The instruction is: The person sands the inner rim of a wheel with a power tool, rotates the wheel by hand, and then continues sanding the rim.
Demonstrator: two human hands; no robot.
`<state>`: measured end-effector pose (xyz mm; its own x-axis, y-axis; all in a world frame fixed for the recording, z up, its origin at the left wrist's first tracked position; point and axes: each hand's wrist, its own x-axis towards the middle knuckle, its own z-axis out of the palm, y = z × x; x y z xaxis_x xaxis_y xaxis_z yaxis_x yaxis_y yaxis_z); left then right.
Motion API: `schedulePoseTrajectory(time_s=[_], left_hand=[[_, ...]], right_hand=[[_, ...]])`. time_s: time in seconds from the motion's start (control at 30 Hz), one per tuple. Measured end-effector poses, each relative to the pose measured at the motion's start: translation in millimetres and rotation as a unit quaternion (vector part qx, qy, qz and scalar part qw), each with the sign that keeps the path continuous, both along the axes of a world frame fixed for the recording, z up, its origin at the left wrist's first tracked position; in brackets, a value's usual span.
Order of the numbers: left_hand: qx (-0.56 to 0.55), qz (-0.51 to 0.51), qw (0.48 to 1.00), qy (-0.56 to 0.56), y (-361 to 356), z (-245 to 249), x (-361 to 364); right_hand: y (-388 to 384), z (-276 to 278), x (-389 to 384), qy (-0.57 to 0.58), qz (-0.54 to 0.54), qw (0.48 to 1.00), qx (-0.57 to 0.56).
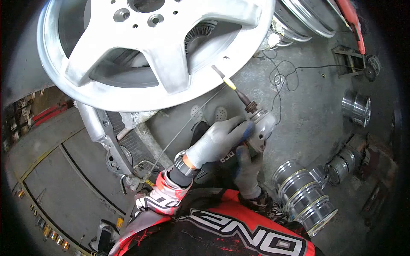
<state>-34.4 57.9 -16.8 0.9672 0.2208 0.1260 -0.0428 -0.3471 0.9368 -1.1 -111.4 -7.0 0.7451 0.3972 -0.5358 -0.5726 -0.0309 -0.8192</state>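
Observation:
A large silver alloy wheel [171, 55] with broad spokes fills the top of the view, mounted on a metal stand [104, 134]. Both gloved hands grip a grey power grinder [261, 123]. My left hand [218, 143] wraps over the tool's body from the left. My right hand [247, 170] holds it from below. A long thin bit [230, 83] with a yellow band sticks out of the tool up and to the left. Its tip lies just by the wheel's lower right rim; whether it touches the rim is unclear.
Several polished rims stand on the concrete floor at the right [303, 196] and farther back [356, 106]. Black cables [282, 77] trail across the floor beyond the tool. A red-handled jack [354, 25] lies at the top right. Yellow floor lines run at the lower left.

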Motion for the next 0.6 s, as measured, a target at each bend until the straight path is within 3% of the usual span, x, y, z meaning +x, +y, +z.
schedulePoseTrajectory(time_s=[0.1, 0.17, 0.4, 0.53, 0.6], left_hand=[[0.022, 0.031, 0.998, -0.05, 3, 3, -20], [0.008, 0.005, 1.0, 0.023, 4, 9, -32], [-0.009, 0.025, 0.996, 0.081, -2, 25, -36], [0.002, 0.027, 1.0, 0.01, -3, 13, -12], [0.019, 0.006, 1.0, -0.023, -1, 4, -2]], right_hand=[[0, 5, -13, 0.037, 0.046, 0.998, 0.003], [1, 4, -25, 0.031, 0.039, 0.999, 0.005], [-8, 6, -27, 0.067, 0.06, 0.996, -0.008], [-8, 1, -7, 0.112, 0.058, 0.992, 0.031], [-4, -1, -1, 0.048, 0.014, 0.999, 0.009]])
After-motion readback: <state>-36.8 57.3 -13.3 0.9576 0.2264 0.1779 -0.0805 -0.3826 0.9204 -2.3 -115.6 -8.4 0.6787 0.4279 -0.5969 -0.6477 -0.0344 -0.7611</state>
